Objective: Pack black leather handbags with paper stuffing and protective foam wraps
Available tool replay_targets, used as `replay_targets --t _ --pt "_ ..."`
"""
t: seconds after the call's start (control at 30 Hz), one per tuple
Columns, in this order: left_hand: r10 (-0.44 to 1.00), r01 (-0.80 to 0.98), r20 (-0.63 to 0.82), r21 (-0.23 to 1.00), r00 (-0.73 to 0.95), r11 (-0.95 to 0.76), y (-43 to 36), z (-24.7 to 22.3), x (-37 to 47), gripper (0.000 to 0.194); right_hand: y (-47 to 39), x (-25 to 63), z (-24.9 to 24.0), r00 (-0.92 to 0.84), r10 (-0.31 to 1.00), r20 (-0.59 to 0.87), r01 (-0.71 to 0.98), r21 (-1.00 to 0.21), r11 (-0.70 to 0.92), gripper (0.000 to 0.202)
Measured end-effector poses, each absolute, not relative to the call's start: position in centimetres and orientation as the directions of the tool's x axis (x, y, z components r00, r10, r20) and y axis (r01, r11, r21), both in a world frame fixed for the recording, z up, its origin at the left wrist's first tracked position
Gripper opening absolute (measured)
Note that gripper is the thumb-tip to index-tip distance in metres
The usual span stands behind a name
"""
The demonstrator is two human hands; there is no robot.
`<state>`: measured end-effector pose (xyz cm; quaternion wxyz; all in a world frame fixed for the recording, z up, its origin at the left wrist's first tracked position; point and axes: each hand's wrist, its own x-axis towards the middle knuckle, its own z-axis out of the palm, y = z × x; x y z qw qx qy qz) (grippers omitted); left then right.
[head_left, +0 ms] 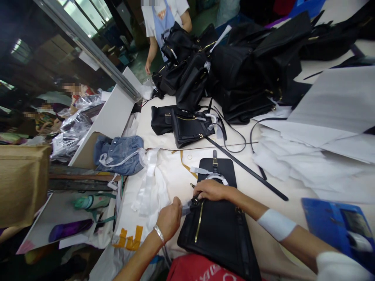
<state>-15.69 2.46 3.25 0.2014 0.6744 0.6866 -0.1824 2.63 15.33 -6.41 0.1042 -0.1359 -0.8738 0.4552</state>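
Note:
A black bag [222, 234] with a gold front zipper lies on the white table in front of me, its buckled flap [217, 166] spread out toward the far side. Curled fingers of my right hand [211, 190] grip the bag's upper left edge by a metal fitting, close to the white-wrapped handle [218, 177]. To the left of the bag, my left hand [170, 219] is closed on a translucent plastic strip [186, 208] that reaches to that same corner. The fingertips of my right hand are partly hidden against the black material.
More black bags [191, 125] lie beyond, before a large heap [240, 74]. White sheets [316, 156] and a blue tray [336, 226] are on the right. Denim cloth [120, 154] and white plastic strips [152, 179] lie left. A person in an apron [165, 27] stands behind.

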Motion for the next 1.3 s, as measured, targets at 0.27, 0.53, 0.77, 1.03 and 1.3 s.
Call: replay_targets --t 0.27,0.53,0.77,1.03,1.3 --pt "0.825 0.998 -0.565 0.058 0.018 0.018 3.8 2.2 -15.2 0.013 15.6 3.7 -7.5 -0.909 0.41 0.077 0.229 -0.729 0.645 0.013" --pt "0.866 0.964 -0.5 0.229 -0.001 0.133 4.3 3.0 -16.4 0.015 12.1 5.8 -4.0 -0.854 0.477 0.208 0.226 -0.678 0.699 0.024" --pt "0.859 0.93 -0.512 0.307 -0.018 0.202 4.7 3.6 -15.7 0.017 9.2 3.4 -3.9 -0.768 0.617 0.173 0.302 -0.752 0.587 0.014" --pt "0.812 0.785 -0.582 0.516 0.028 0.343 5.1 3.0 -15.6 0.021 8.0 1.2 -1.8 -0.764 0.618 0.187 0.258 -0.789 0.558 0.016" --pt "0.632 0.311 -0.752 0.655 0.184 0.689 4.5 4.5 -16.1 0.042 8.1 1.6 -3.7 -0.731 0.662 0.164 0.297 -0.797 0.525 0.021"
